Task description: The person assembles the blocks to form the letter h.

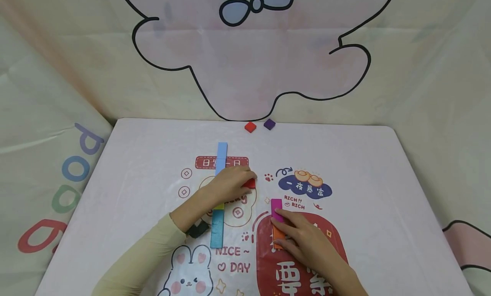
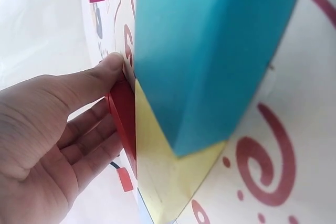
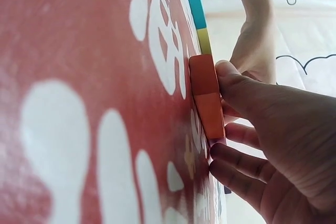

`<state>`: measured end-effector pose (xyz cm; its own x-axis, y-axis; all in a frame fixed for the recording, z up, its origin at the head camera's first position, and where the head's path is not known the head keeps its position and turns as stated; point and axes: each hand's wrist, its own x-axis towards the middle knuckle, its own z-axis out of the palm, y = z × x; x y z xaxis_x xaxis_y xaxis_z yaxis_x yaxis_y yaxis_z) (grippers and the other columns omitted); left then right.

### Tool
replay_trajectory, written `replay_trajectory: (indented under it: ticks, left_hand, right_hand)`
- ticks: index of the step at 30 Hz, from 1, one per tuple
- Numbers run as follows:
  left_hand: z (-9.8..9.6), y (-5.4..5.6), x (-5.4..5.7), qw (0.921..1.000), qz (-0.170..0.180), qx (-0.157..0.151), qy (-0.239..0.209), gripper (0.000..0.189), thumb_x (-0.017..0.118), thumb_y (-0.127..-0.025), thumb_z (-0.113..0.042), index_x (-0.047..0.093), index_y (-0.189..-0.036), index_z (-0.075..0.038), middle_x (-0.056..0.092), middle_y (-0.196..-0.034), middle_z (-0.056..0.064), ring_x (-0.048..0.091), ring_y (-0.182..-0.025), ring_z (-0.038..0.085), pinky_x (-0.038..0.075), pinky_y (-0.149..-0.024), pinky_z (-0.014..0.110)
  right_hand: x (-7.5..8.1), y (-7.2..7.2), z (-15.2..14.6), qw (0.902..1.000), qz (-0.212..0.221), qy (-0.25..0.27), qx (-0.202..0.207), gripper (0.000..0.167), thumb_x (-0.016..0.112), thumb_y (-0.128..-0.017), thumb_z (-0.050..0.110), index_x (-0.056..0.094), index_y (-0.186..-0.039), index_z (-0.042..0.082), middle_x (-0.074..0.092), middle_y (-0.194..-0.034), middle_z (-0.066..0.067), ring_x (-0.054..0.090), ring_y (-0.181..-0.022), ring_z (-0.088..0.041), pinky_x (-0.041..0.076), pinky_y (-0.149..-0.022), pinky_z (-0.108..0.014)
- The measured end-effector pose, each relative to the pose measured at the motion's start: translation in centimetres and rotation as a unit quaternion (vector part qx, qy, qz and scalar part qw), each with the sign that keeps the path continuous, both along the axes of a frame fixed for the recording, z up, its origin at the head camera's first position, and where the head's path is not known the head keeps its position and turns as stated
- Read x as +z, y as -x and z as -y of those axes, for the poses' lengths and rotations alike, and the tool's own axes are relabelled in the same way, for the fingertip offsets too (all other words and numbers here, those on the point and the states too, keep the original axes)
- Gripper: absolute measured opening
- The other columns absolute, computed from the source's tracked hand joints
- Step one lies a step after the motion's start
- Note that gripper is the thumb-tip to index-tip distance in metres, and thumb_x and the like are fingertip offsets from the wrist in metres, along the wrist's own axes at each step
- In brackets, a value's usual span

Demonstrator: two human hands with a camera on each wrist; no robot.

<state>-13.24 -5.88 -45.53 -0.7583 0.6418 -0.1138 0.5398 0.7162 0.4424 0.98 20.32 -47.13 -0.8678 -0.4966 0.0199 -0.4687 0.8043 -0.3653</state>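
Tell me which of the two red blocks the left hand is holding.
The red block beside the yellow block, pinched by the left hand. The other, a small red block, lies untouched at the far edge of the table.

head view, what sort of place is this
Perhaps a curtained-off play or filming nook: a white table with printed decorations, coloured blocks on it, and cartoon-printed drapes behind it.

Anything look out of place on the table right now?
Mildly: the small orange-red block and small purple block sit near the far edge of the table, turned cornerwise, well away from the long row of blocks. I see nothing spilled or damaged.
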Motion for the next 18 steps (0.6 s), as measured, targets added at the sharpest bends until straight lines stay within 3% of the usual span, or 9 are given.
replay_trajectory:
  ticks: [18]
  left_hand:
    - [0.05, -0.06, -0.18, 0.9999, -0.009, -0.003, 0.005, 0.042, 0.081, -0.095, -0.030, 0.072, -0.133, -0.015, 0.074, -0.127, 0.003, 0.066, -0.112, 0.018, 0.059, -0.104, 0.036]
  right_hand:
    - [0.09, -0.09, 0.07, 0.9997, 0.021, 0.002, -0.008, 0.060, 0.085, -0.088, 0.042, 0.068, -0.143, 0.025, 0.061, -0.151, -0.002, 0.064, -0.131, -0.023, 0.065, -0.097, -0.043]
